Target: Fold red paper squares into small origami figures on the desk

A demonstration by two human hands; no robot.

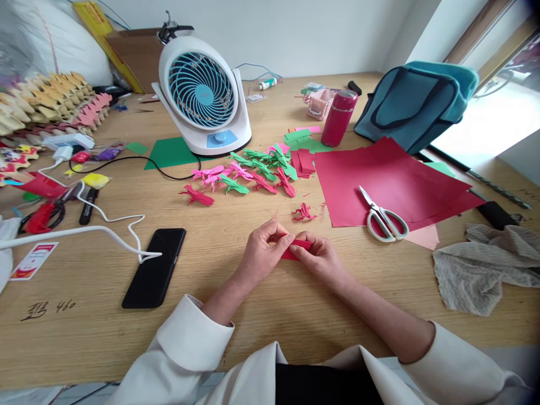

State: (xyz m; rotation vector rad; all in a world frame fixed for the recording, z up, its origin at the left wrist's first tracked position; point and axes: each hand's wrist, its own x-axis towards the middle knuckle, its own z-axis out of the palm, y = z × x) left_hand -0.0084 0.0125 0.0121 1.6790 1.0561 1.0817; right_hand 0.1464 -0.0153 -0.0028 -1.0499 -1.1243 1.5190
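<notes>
Between my two hands is a small piece of red paper, held just above or on the table. My left hand pinches its left side between thumb and fingers. On the other side, my right hand grips the paper the same way, with both thumbs close together. The fingers hide most of the piece. Just beyond my hands lies a small folded red paper figure. Farther off is a heap of folded figures in green, pink and red.
Scissors rest on large red sheets at the right, near a crumpled cloth. A phone with a white cable lies at the left. Behind stand a fan, a red flask and a teal bag.
</notes>
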